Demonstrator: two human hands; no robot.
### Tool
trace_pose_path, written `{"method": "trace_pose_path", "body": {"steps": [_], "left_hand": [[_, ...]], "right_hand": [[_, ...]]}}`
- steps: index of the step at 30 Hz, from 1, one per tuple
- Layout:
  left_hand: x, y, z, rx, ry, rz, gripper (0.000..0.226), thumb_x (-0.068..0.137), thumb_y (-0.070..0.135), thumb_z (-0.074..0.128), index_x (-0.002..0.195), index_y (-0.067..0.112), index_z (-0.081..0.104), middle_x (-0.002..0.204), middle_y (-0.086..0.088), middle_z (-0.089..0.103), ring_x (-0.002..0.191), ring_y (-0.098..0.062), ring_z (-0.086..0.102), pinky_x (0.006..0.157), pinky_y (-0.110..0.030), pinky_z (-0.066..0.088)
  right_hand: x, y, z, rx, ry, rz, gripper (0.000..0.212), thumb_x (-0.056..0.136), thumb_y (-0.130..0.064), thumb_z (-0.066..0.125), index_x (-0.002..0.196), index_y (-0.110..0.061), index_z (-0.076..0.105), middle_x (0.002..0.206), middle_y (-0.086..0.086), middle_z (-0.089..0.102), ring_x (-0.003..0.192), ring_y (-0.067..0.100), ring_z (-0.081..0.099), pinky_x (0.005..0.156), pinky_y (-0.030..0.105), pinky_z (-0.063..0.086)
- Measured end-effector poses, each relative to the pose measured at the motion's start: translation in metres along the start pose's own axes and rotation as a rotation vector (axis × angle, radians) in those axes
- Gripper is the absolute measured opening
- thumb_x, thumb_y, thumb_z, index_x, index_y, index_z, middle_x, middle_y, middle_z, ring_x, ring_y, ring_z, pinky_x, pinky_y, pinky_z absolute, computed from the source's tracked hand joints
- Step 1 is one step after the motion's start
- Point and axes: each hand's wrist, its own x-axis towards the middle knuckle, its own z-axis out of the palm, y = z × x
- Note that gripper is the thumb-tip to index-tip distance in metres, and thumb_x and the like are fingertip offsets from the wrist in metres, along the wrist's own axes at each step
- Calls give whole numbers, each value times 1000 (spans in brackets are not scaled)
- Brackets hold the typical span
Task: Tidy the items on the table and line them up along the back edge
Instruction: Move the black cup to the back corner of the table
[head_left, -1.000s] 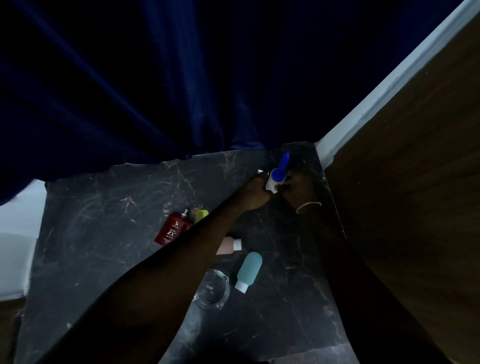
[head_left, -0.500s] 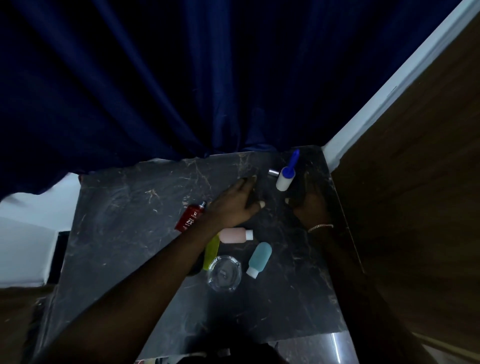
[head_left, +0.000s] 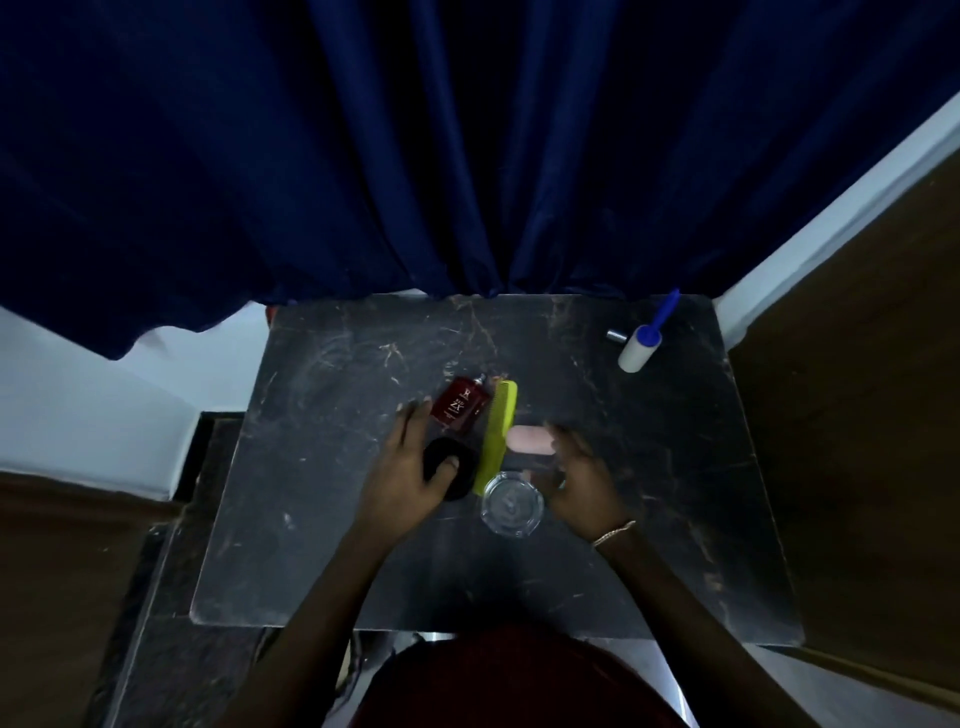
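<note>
A white lint roller with a blue handle (head_left: 640, 347) lies at the table's back right corner, with a small silver cap (head_left: 616, 335) beside it. Mid-table lie a red bottle (head_left: 460, 408), a yellow-green comb (head_left: 497, 435), a pink bottle (head_left: 529, 438) and a glass ashtray (head_left: 512, 504). My left hand (head_left: 408, 467) is spread beside the red bottle, its thumb resting on a black round pad (head_left: 451, 470). My right hand (head_left: 577, 477) hovers palm down, fingers curled, right of the ashtray and touching the pink bottle's end. It covers whatever lies beneath it.
The dark marble table (head_left: 649, 467) is backed by a navy curtain (head_left: 467, 156). A wooden panel (head_left: 857, 415) stands close along the right edge, and a white wall and dark floor lie to the left. The table's back left area holds nothing.
Both hands let go of the lint roller at the back right corner and drew back to the cluster mid-table. The teal bottle seen earlier is now hidden under my right hand.
</note>
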Motion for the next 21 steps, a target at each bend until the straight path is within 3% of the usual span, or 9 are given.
{"method": "trace_pose_path", "body": {"steps": [3,6,10,13,18,21], "left_hand": [[-16,-22,2,-104,-83,-77,107,77,28,77,160,29,10,164,1,19,147,-30,38,111,-37,42],[-21,-32,12,-136,-168,-157,115,77,18,84,164,14,9,167,-9,21,150,-30,35,119,-42,39],[-19,-33,21,-294,-171,-228,98,68,1,89,150,3,35,149,-19,46,139,-35,49,115,-51,43],[-19,-31,27,-327,-143,-258,95,67,-4,88,148,5,39,147,-16,50,136,-26,50,114,-34,42],[-16,-30,34,-419,-84,-211,83,69,-9,86,138,16,47,135,-5,57,125,-20,56,101,-10,42],[-16,-29,33,-453,-47,-221,76,73,-9,84,132,23,48,135,-6,60,125,-19,58,110,-33,48]], "right_hand": [[7,-21,26,-57,-161,-42,74,85,-29,72,150,-16,39,147,5,49,133,20,52,108,14,31],[16,-37,47,-87,-292,-17,83,84,-27,72,154,-15,30,153,8,41,138,26,45,112,28,36],[29,-46,64,-128,-337,40,89,82,-21,75,156,-15,26,154,11,40,141,30,41,113,35,37],[36,-47,71,-148,-342,58,89,79,-16,76,154,-15,28,149,12,48,136,32,47,109,35,41],[41,-49,79,-130,-355,14,77,73,-11,78,142,-21,46,134,5,63,125,29,58,106,38,47],[41,-51,83,-111,-330,3,74,75,-10,75,142,-22,47,133,3,64,125,26,58,106,38,48]]}}
